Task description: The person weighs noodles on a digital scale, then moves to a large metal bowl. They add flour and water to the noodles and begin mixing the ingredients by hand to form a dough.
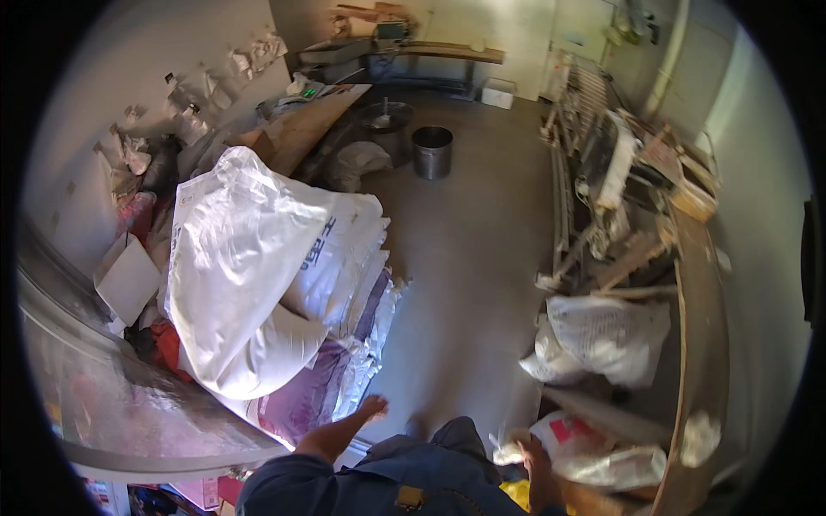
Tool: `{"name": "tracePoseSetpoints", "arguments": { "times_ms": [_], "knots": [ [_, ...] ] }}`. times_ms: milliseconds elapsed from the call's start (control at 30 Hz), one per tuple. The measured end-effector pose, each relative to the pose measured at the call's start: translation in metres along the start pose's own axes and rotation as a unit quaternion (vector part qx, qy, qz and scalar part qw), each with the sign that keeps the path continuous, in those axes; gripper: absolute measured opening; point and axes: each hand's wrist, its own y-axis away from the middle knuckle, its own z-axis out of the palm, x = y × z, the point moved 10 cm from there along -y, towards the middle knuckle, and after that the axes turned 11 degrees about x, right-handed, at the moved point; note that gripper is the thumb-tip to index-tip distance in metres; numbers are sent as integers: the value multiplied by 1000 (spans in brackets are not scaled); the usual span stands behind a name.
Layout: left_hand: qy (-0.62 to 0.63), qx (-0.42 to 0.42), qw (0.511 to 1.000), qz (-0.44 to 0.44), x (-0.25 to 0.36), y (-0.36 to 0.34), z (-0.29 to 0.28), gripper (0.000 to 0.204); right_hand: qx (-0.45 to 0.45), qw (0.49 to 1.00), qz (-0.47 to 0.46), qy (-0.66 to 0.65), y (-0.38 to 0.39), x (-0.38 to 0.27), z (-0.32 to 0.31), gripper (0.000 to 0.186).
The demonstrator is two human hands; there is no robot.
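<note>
My left hand (373, 408) hangs low in front of me, beside a stack of large filled sacks; its fingers are too small and blurred to read. At the lower right my right hand (535, 453) is closed on a small pale bundle (511, 449), whose kind I cannot make out. Big white sacks (249, 267) lie heaped on the left, with a purple sack (301, 391) under them. Near my right hand lie a white bag with a red patch (564, 433) and a crumpled clear plastic bag (619, 469).
Ahead on the floor stand a metal bucket (432, 153) and a wider round vat (385, 129). Filled plastic bags (607, 340), a long plank (699, 344) and piled frames (602, 181) line the right side. A workbench (447, 53) is at the back.
</note>
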Motion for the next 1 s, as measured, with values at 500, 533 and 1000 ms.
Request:
{"name": "tracePoseSetpoints", "arguments": {
  "times_ms": [500,533,1000],
  "knots": [
    [19,17,983,181,561,-171,196,28,-244,915,-115,299,-394,-383,144,52],
    [29,36,986,159,572,-184,189,27,-202,863,-268,378,-418,-450,169,57],
    [89,21,972,215,919,-432,90,25,-229,869,-162,407,-614,-843,480,65]
  ]
}}
